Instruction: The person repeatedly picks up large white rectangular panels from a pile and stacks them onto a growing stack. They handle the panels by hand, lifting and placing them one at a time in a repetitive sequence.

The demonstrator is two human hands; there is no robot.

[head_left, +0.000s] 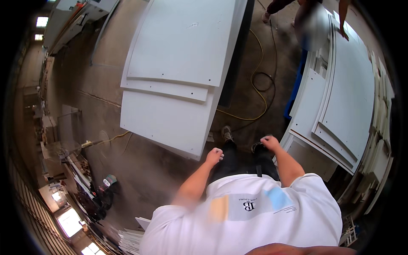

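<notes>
My left hand is closed with its fingers curled, and nothing shows in it. It hangs just right of the near corner of a stack of white panels, apart from it. My right hand is curled shut too, out to the right in front of my body, with no object visible in it. Nearest to it is a second stack of white panels on the right. Small dark holes dot the panels near their edges, and the upper boards lie offset on the lower ones.
A yellow cable and a dark hose loop over the concrete floor between the stacks. Another person stands at the far right, one hand over the right stack. Boards lean along the right. A bucket sits at lower left.
</notes>
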